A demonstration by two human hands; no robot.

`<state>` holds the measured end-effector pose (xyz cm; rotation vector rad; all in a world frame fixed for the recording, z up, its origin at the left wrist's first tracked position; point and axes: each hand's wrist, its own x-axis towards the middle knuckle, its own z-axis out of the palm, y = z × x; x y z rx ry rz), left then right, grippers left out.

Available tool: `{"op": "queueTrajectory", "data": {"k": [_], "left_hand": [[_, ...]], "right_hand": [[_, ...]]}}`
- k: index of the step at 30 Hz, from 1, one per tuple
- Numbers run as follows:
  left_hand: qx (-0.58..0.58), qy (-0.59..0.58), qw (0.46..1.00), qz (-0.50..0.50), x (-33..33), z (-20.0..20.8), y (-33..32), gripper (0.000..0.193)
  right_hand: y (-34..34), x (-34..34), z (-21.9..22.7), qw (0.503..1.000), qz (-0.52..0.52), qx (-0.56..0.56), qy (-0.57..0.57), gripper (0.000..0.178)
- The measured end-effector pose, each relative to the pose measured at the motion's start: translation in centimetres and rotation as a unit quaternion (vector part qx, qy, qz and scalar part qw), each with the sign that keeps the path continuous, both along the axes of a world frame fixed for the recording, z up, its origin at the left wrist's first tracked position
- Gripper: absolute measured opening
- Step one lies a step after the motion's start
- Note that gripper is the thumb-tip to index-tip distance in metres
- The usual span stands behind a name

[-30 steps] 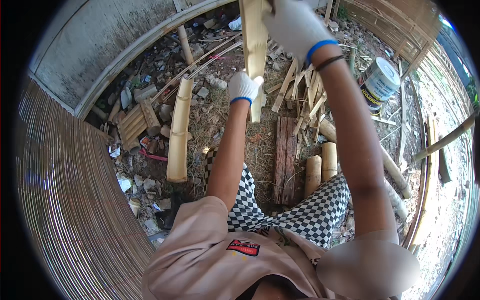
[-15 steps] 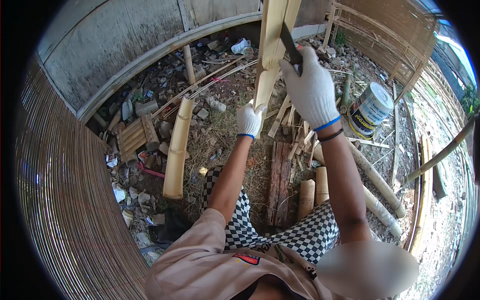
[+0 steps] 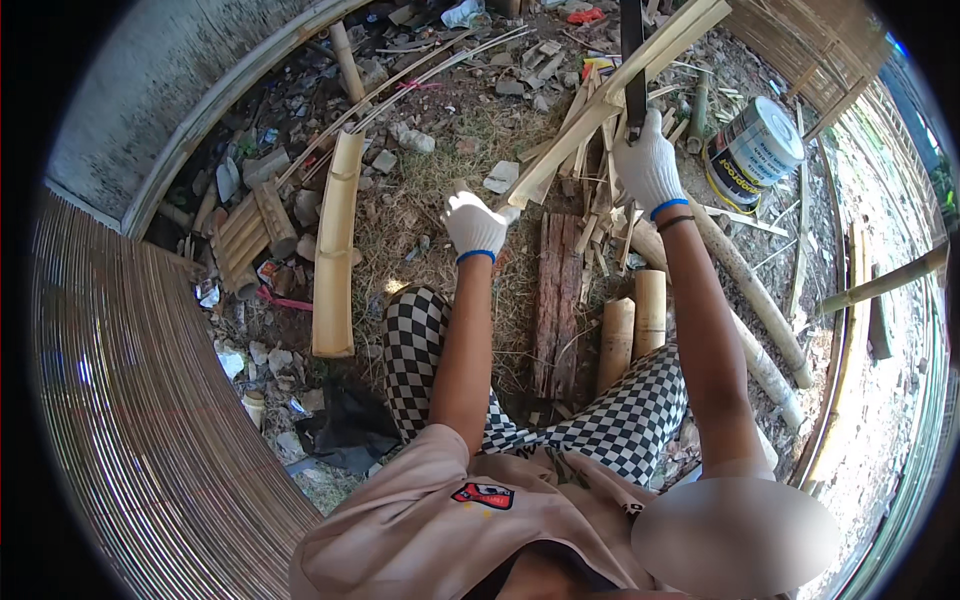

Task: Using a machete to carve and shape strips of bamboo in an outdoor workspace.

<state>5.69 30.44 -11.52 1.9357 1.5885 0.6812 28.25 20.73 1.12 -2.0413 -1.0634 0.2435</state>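
Observation:
My left hand point(image 3: 473, 222), in a white knit glove with a blue cuff, has its fingers spread. Its thumb side is at the near end of a split bamboo length point(image 3: 580, 130), which slants up to the right. My right hand point(image 3: 648, 165), gloved the same way, is closed round the handle of a machete point(image 3: 633, 40). The dark blade points away from me and crosses the slanting bamboo. Below the bamboo, between my forearms, lies a weathered wooden block point(image 3: 556, 300). Another split bamboo piece point(image 3: 336, 250) rests on the ground to the left.
Two short bamboo pieces point(image 3: 617, 330) are by my right knee. Split strips point(image 3: 600, 190) are piled beyond the block. A paint bucket point(image 3: 755, 150) stands right, near long bamboo poles point(image 3: 750, 290). A woven bamboo screen point(image 3: 150, 400) borders the left; rubble point(image 3: 410, 137) litters the ground.
The bamboo length has tipped from nearly upright to slanting right. My left fingers have come off it and spread. My right hand has moved lower, still holding the machete. The view has tilted downward.

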Motion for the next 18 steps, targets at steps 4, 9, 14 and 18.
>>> {"op": "queueTrajectory", "data": {"k": [4,9,14,18], "left_hand": [[0.076,-0.047,0.969,-0.229,-0.1,-4.1,4.4,0.083],[-0.049,-0.156,0.950,-0.267,2.5,-2.8,2.6,0.047],[0.287,-0.094,0.913,-0.275,3.9,23.2,3.5,0.046],[0.302,-0.214,0.892,-0.258,6.1,34.0,2.4,0.049]], "right_hand": [[-4.7,-5.3,-0.7,0.997,-0.027,0.065,-0.029,0.038],[-7.0,-7.7,3.0,0.982,-0.022,0.184,-0.022,0.026],[-9.5,-5.7,15.7,0.925,-0.019,0.316,-0.208,0.021],[-14.2,11.6,13.0,0.945,0.043,0.144,-0.289,0.024]]}}
